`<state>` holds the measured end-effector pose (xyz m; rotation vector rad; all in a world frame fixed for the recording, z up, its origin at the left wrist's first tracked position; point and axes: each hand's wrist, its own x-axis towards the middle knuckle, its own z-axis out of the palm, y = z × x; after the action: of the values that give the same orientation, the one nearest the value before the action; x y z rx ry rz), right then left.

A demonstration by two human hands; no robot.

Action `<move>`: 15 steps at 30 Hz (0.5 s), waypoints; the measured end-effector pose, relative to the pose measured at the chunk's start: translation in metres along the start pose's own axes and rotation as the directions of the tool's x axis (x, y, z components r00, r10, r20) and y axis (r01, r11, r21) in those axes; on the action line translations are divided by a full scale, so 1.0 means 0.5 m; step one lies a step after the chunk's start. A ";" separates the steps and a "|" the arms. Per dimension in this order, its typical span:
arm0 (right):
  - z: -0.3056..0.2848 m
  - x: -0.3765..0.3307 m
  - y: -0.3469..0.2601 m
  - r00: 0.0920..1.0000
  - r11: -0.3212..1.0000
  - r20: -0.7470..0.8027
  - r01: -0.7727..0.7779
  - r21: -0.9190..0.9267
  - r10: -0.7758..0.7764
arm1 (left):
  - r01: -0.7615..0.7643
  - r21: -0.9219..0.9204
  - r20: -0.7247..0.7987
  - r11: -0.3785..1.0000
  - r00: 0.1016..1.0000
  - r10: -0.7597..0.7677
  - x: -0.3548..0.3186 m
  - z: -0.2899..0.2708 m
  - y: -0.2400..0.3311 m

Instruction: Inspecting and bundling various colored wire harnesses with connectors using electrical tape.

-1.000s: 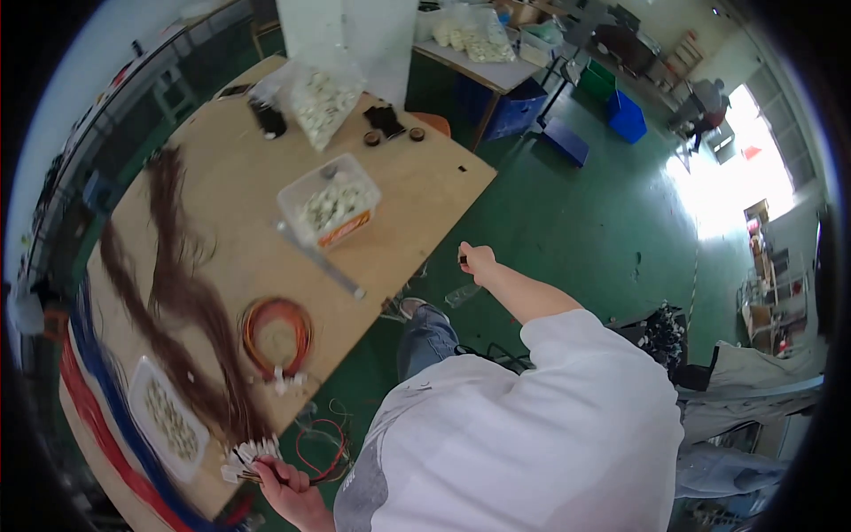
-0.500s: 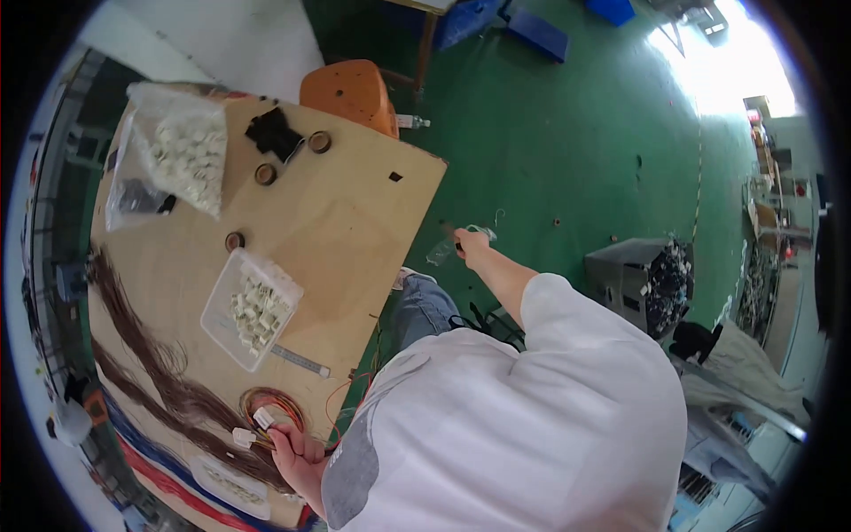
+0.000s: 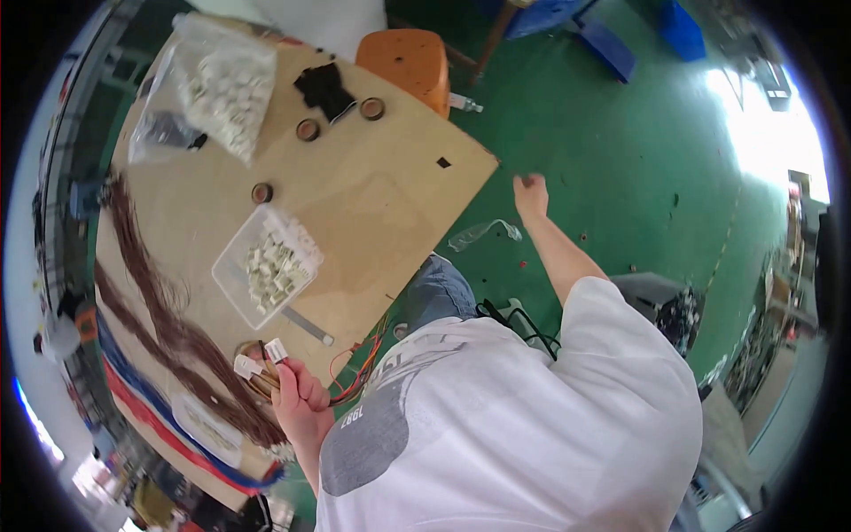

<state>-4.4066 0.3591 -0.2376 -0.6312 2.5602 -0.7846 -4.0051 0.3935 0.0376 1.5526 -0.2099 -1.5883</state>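
My left hand (image 3: 301, 403) is closed around a bundle of coloured wires (image 3: 365, 377) at the table's near edge. Two white plastic connectors, one a white connector (image 3: 277, 350) and the other a second white connector (image 3: 247, 366), stick out past its fingertips. The wires trail right, toward my shirt. Out past the table's right corner, my right hand (image 3: 531, 193) is stretched over the green floor with its fingers curled. A dark patch shows at the fingers, too blurred to name. Below and left of that hand is a clear crumpled plastic piece (image 3: 483, 234), apart from it.
On the table (image 3: 381, 222) are a clear tub (image 3: 232, 297) of white connectors, a bag (image 3: 232, 93) of white parts, tape rolls (image 3: 372, 109), a ruler (image 3: 308, 326) and long brown wires (image 3: 182, 341). An orange stool (image 3: 403, 66) stands beyond; a dark bin (image 3: 647, 288) is at right.
My right hand has moved farther out, away from the clear plastic piece it was beside. My left hand keeps hold of the wires and connectors. The whole view has shifted and turned.
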 end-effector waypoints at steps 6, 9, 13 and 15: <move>0.079 0.010 -0.263 0.802 0.827 0.243 0.562 0.002 -0.546 | -0.030 -0.066 -0.136 0.997 0.990 0.021 -0.033 -0.021 -0.014; 0.130 0.022 -0.290 0.743 0.816 0.350 0.559 0.146 -0.571 | -0.072 -0.102 -0.194 0.992 0.980 0.051 -0.049 -0.019 -0.015; 0.194 -0.065 -0.384 0.652 0.864 0.567 0.389 0.321 -0.504 | -0.106 -0.169 -0.220 0.980 0.973 0.067 -0.052 -0.038 -0.027; 0.228 -0.092 -0.411 0.569 0.859 0.646 0.384 0.340 -0.510 | -0.119 -0.221 -0.255 0.968 0.965 0.061 -0.059 -0.030 -0.025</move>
<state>-4.2518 0.1822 -0.1918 -1.2792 1.5901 -0.6900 -4.0025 0.4274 0.0480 1.5138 0.0434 -1.2845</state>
